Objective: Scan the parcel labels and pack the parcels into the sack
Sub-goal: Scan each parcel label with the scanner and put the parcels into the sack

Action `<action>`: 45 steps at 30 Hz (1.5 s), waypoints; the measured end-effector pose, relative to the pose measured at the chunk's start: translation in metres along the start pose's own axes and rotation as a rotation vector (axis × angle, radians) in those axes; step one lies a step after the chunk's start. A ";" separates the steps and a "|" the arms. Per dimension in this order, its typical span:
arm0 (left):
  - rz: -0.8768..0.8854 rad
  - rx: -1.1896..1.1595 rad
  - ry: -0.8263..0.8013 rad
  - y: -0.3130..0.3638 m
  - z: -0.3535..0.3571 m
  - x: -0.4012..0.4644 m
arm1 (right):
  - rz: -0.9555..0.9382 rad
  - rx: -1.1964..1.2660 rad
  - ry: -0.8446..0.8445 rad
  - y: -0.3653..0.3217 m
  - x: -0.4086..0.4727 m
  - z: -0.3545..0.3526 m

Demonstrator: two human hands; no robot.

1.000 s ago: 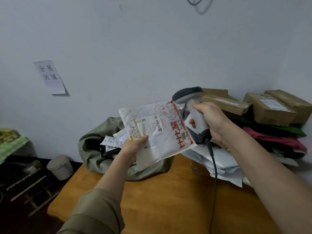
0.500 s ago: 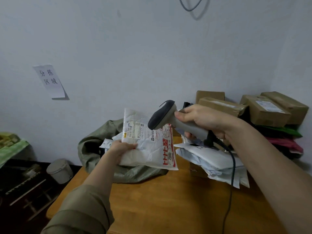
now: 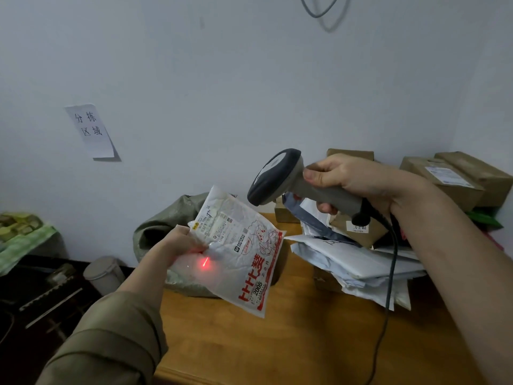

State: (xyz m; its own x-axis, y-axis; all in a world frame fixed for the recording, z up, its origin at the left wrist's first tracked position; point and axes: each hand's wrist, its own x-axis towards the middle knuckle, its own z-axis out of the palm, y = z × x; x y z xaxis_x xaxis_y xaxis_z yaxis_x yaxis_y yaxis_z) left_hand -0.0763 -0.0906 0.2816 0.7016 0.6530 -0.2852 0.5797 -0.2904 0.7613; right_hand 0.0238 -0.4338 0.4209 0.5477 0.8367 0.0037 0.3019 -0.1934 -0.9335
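Observation:
My left hand (image 3: pixel 181 244) pinches the left edge of a white plastic parcel (image 3: pixel 238 254) with red print and a shipping label, held tilted above the table. My right hand (image 3: pixel 352 180) grips the handle of a grey barcode scanner (image 3: pixel 280 177), its dark head pointing down-left at the parcel from above right. A red scan light glows on the parcel's lower left, below the label and close to my left fingers. Behind the parcel lies the green woven sack (image 3: pixel 163 220), mostly hidden.
A pile of white and grey mailers (image 3: pixel 358 262) and brown cardboard boxes (image 3: pixel 455 176) fills the right of the wooden table (image 3: pixel 291 343). The scanner's cable (image 3: pixel 390 287) hangs down over the table. A small grey bin (image 3: pixel 104 273) stands on the floor at left. A paper sign (image 3: pixel 90 130) is on the wall.
The scanner swung from behind the parcel to above it, head now aimed down at it, and a red light has appeared on the parcel. The parcel tilted flatter and lower.

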 end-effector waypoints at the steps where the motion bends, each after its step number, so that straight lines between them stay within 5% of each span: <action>1: 0.009 0.001 -0.001 0.000 0.002 -0.001 | -0.007 0.000 -0.004 0.000 -0.001 -0.001; 17: -0.051 0.046 0.098 -0.007 0.019 0.015 | 0.006 0.055 -0.018 0.011 0.005 -0.016; 24: -0.303 -0.412 0.429 -0.055 -0.007 0.061 | 0.157 0.350 0.183 0.043 0.056 0.014; 32: -0.419 -0.607 0.635 -0.072 -0.014 0.184 | 0.285 0.430 0.404 0.087 0.163 0.037; 37: -0.464 -0.698 0.576 -0.084 -0.015 0.262 | 0.377 0.463 0.480 0.104 0.236 0.053; 43: -0.456 -0.528 -0.080 -0.093 0.015 0.317 | 0.468 0.462 0.527 0.131 0.269 0.057; 45: -0.484 -0.442 -0.113 -0.101 0.034 0.323 | 0.487 0.455 0.534 0.136 0.278 0.056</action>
State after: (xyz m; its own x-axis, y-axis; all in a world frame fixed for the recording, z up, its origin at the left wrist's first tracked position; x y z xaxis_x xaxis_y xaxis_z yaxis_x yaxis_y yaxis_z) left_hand 0.1056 0.1256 0.0926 0.4581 0.5532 -0.6958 0.6324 0.3472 0.6924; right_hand 0.1730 -0.1987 0.2751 0.8640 0.3379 -0.3734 -0.3430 -0.1481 -0.9276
